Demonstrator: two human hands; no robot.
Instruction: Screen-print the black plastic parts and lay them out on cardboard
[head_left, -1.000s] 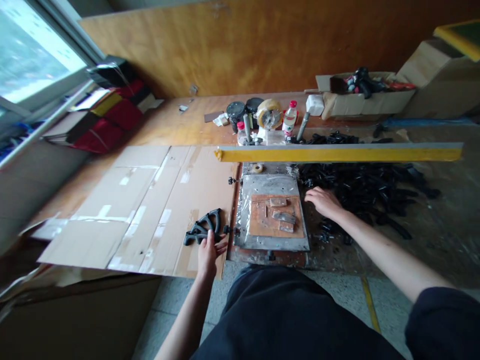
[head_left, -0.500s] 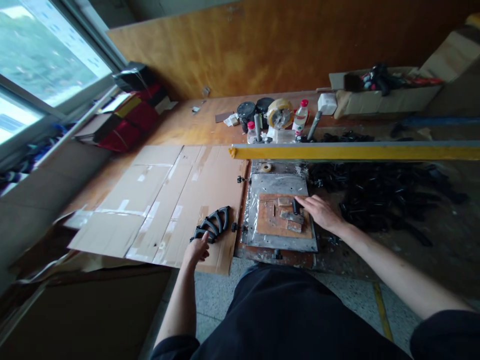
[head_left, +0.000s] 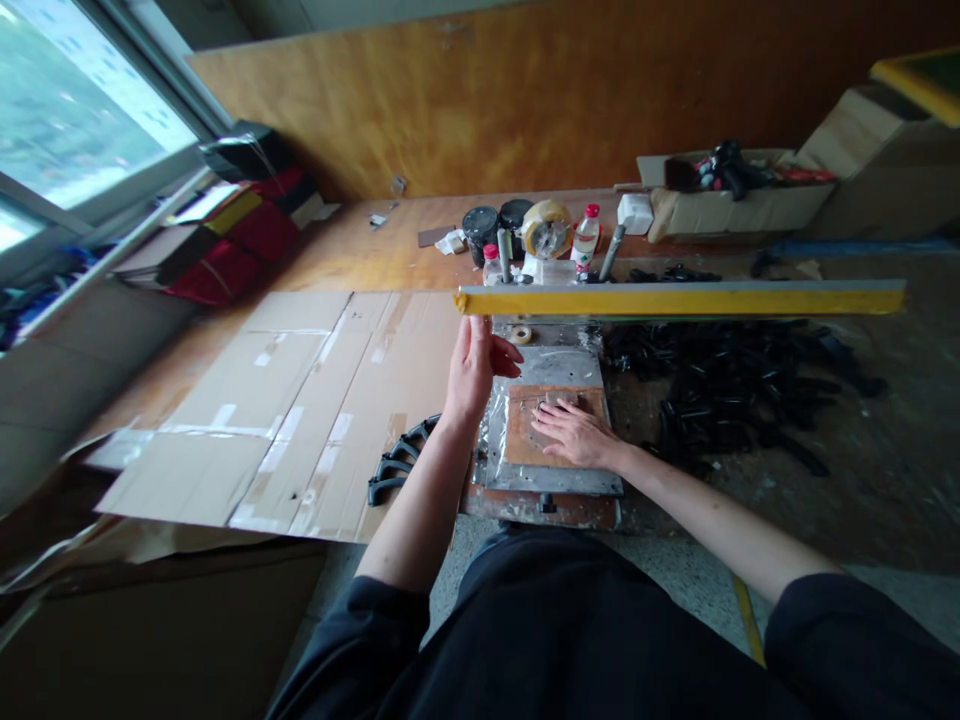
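**Left hand [head_left: 480, 368] up at the yellow bar [head_left: 675, 299], right hand [head_left: 576, 434] spread over the wooden board [head_left: 523, 442]**

Whatever lies under the right palm is hidden; only part of a small block [head_left: 571, 397] shows beside the fingertips. The left forearm cuts off the row of black curved parts [head_left: 396, 466], which lies on the cardboard sheet [head_left: 225, 400], below and to the left of the left fingers. The loose pile of black parts [head_left: 727, 390], well to the right of the right fingers, is too dark and tangled to make out piece by piece.

The right fingers are fanned out, fairly flat, over the board, which rests on a metal plate [head_left: 555, 363]. The left fingers are partly bent, some pointing up to the bar's left end, others curling rightward; whether they grip or merely meet it, I cannot tell.

The left arm reaches steeply forward, its hand raised on edge. The right arm slants in from the right, palm down. A small tape roll [head_left: 520, 335] sits just beyond the left hand's curled fingers.
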